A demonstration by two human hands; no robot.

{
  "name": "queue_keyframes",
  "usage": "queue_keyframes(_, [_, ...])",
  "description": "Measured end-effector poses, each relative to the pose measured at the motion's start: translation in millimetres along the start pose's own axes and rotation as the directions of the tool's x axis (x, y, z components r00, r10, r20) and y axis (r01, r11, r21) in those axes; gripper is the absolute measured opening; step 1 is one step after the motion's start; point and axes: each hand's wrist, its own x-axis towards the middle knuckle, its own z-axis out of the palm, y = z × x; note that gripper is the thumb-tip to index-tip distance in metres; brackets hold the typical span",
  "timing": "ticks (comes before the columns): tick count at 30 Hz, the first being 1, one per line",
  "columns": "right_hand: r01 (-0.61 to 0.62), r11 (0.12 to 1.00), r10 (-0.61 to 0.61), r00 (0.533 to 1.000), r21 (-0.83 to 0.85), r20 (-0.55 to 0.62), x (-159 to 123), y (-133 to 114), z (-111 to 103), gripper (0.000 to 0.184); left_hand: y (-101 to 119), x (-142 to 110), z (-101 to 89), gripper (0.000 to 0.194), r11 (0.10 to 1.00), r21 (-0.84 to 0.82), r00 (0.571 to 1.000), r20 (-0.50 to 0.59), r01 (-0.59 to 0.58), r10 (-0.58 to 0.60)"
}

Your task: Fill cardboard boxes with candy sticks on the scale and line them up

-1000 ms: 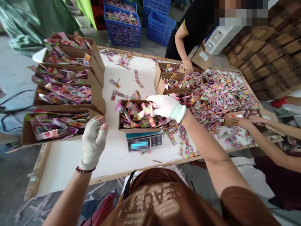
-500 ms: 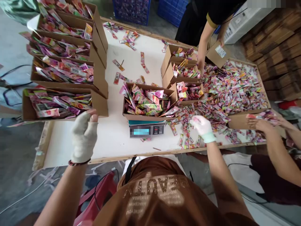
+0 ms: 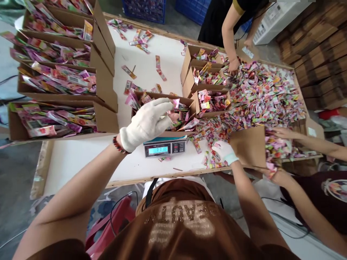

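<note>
My left hand (image 3: 149, 121), in a white fingerless-tipped glove, hovers over the cardboard box (image 3: 159, 134) of small colourful sachets on the digital scale (image 3: 165, 148). Its fingers are stretched and the thumb stands apart, with nothing seen in them. The glove covers part of the box's contents. My right hand (image 3: 225, 151), also gloved, reaches down to loose sachets (image 3: 210, 159) at the table's near edge. Its fingers are spread and touch the sachets. The scale's blue display is lit.
Cardboard boxes (image 3: 107, 117) full of sachets line the left of the white table (image 3: 89, 162). Smaller filled boxes (image 3: 213, 115) stand beside a large sachet heap (image 3: 265, 94). A co-worker's hand (image 3: 233, 66) works across the table; another person tilts a box (image 3: 248, 146) at right.
My left hand has moved right from the left-hand boxes to above the box on the scale. My right hand has lowered to the loose sachets. The co-worker at right has tilted a box up.
</note>
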Motion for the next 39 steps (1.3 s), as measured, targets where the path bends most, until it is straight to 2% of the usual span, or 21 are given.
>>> queue_keyframes(2, [-0.008, 0.99, 0.01, 1.0, 0.137, -0.015, 2.5, -5.1, -11.1, 0.025, -0.7, 2.7, 5.4, 0.031, 1.0, -0.008, 1.0, 0.002, 0.026, -0.026])
queue_keyframes(5, [0.044, 0.927, -0.027, 0.998, 0.373, -0.049, 4.2, -23.3, -43.3, 0.035, -1.5, -0.1, 2.7, 0.032, 0.996, -0.021, 0.994, -0.062, 0.088, -0.089])
queue_keyframes(7, [0.1, 0.912, -0.075, 0.994, 0.398, -0.077, 7.8, -38.5, -67.9, 0.038, -2.5, -3.9, -1.9, 0.033, 0.991, -0.026, 0.986, -0.1, 0.131, -0.133])
queue_keyframes(9, [0.136, 0.943, -0.119, 0.99, 0.304, -0.074, 14.8, -51.3, -86.2, 0.033, -4.3, -7.9, -4.1, 0.035, 0.989, -0.022, 0.984, -0.094, 0.149, -0.151])
queue_keyframes(12, [0.131, 0.984, -0.137, 0.989, 0.121, 0.047, 28.3, -59.2, -95.1, 0.021, -8.8, -13.7, 2.6, 0.041, 0.993, -0.004, 0.992, 0.025, 0.121, -0.12])
queue_keyframes(14, [0.154, 0.985, -0.163, 0.979, 0.08, 0.121, 35.2, -55.7, -93.9, 0.016, -12.4, -17.5, 13.6, 0.044, 0.994, 0.022, 0.988, 0.108, 0.109, -0.111])
queue_keyframes(16, [0.222, 0.972, -0.23, 0.964, 0.075, 0.133, 37.5, -48.2, -94.6, 0.016, -14.7, -21.2, 27.0, 0.047, 0.99, 0.091, 0.97, 0.206, 0.112, -0.128])
queue_keyframes(18, [0.214, 0.975, -0.22, 0.968, 0.066, 0.118, 34.6, -42.7, -101.9, 0.019, -14.2, -24.1, 39.5, 0.049, 0.972, 0.214, 0.933, 0.32, 0.095, -0.161])
queue_keyframes(20, [0.174, 0.968, -0.189, 0.98, 0.182, 0.068, 27.7, -46.6, -115.8, 0.019, -11.2, -26.0, 48.6, 0.046, 0.936, 0.349, 0.893, 0.405, 0.05, -0.198])
queue_keyframes(22, [0.229, 0.882, -0.228, 0.972, 0.413, -0.051, 19.4, -65.8, -133.1, 0.02, -8.1, -26.6, 53.8, 0.036, 0.899, 0.439, 0.869, 0.441, 0.01, -0.225])
queue_keyframes(24, [0.413, 0.721, -0.333, 0.911, 0.556, -0.245, 12.6, -100.6, -150.2, 0.03, -7.1, -26.6, 56.4, 0.028, 0.881, 0.473, 0.854, 0.464, -0.016, -0.234])
queue_keyframes(26, [0.579, 0.609, -0.436, 0.816, 0.543, -0.38, 10.2, -143.3, -164.5, 0.042, -8.6, -26.7, 57.8, 0.03, 0.874, 0.486, 0.85, 0.469, -0.023, -0.238])
queue_keyframes(29, [0.739, 0.498, -0.595, 0.672, 0.454, -0.441, 19.8, -190.1, -176.7, 0.064, -10.8, -28.8, 58.8, 0.036, 0.87, 0.493, 0.855, 0.452, -0.003, -0.253])
queue_keyframes(30, [0.762, 0.477, -0.618, 0.645, 0.439, -0.449, 27.5, -194.2, -177.3, 0.068, -10.2, -30.7, 58.6, 0.038, 0.872, 0.49, 0.856, 0.447, 0.009, -0.26])
queue_keyframes(31, [0.764, 0.481, -0.611, 0.644, 0.43, -0.46, 37.7, -191.2, -176.0, 0.068, -8.8, -33.6, 57.9, 0.039, 0.874, 0.485, 0.853, 0.448, 0.019, -0.267])
queue_keyframes(32, [0.742, 0.519, -0.579, 0.67, 0.424, -0.464, 50.2, -181.3, -172.8, 0.063, -6.7, -37.8, 56.8, 0.039, 0.878, 0.478, 0.846, 0.457, 0.028, -0.276])
queue_keyframes(34, [0.605, 0.706, -0.456, 0.786, 0.368, -0.417, 81.2, -146.0, -161.3, 0.052, -1.4, -51.1, 53.3, 0.039, 0.882, 0.469, 0.833, 0.469, 0.047, -0.294])
queue_keyframes(35, [0.493, 0.825, -0.388, 0.85, 0.278, -0.356, 98.3, -124.0, -153.6, 0.051, 0.9, -60.7, 50.9, 0.04, 0.884, 0.465, 0.835, 0.465, 0.054, -0.296])
queue_keyframes(36, [0.327, 0.937, -0.285, 0.919, 0.123, -0.273, 115.3, -101.8, -145.2, 0.054, 2.5, -72.2, 48.3, 0.042, 0.885, 0.462, 0.844, 0.45, 0.058, -0.29])
queue_keyframes(37, [0.151, 0.987, -0.157, 0.975, -0.05, -0.156, 131.5, -81.2, -136.4, 0.059, 3.0, -85.5, 45.5, 0.045, 0.886, 0.46, 0.86, 0.426, 0.06, -0.28])
queue_keyframes(39, [-0.005, 0.982, -0.01, 0.997, -0.189, -0.077, 158.9, -50.0, -118.8, 0.057, 0.4, -116.9, 39.2, 0.049, 0.888, 0.454, 0.892, 0.368, 0.076, -0.264])
